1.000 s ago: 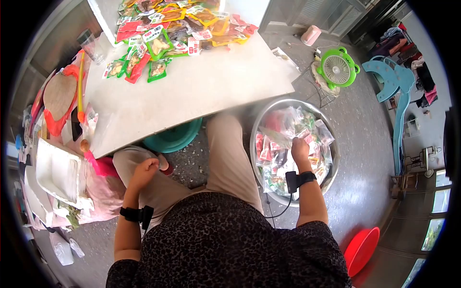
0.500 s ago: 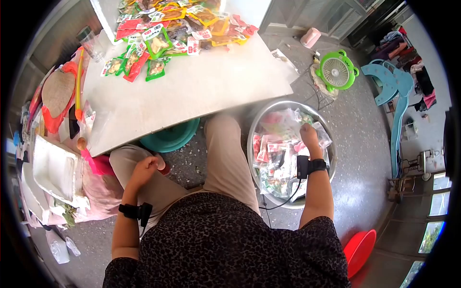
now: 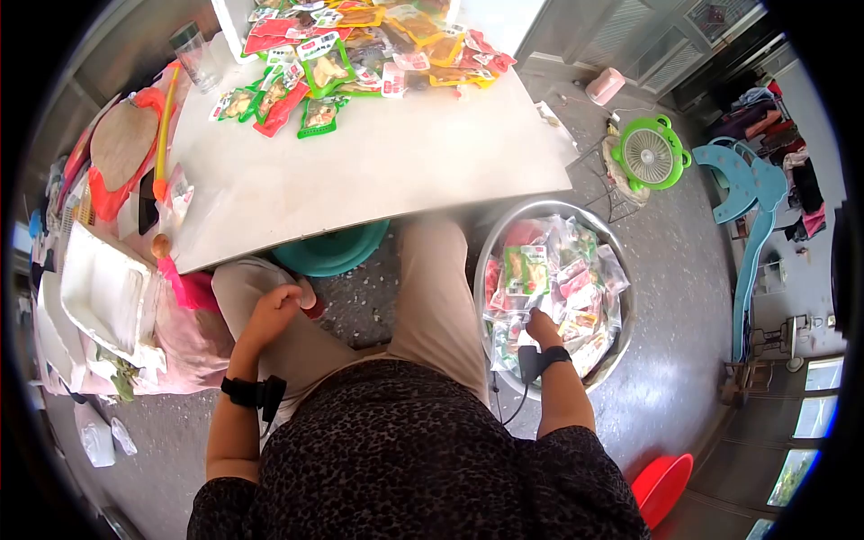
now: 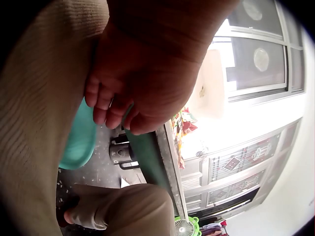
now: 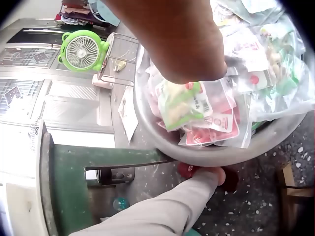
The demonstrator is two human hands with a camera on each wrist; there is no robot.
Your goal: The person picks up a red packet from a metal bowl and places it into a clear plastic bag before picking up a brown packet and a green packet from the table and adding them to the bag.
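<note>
My right hand (image 3: 544, 328) is low over the metal basin (image 3: 624, 346), its curled fingers at a gathered fold of a clear plastic bag (image 5: 236, 66). Part of its grip is hidden behind the hand in the right wrist view. Just beyond the fingers, a green-and-white food packet (image 3: 526, 270) lies face up on the heap. Several clear bags with red and green printed packets (image 3: 576, 279) fill the basin. My left hand (image 3: 274, 310) rests by my left thigh with fingers loosely curled and nothing in them; the left wrist view shows its fingers (image 4: 113, 110) bent.
A white table (image 3: 378, 171) stands in front, with piled colourful food packets (image 3: 387, 54) and a drinking glass (image 3: 193, 58). Beneath it sits a teal basin (image 3: 333, 250). A green fan (image 3: 650, 155) is at the right, a red tub (image 3: 663, 486) behind, and a foam box (image 3: 108, 288) at the left.
My right hand moved to the basin's far right side, then back toward me. The green-and-white packet now shows on top of the heap. My left hand stays by the thigh.
</note>
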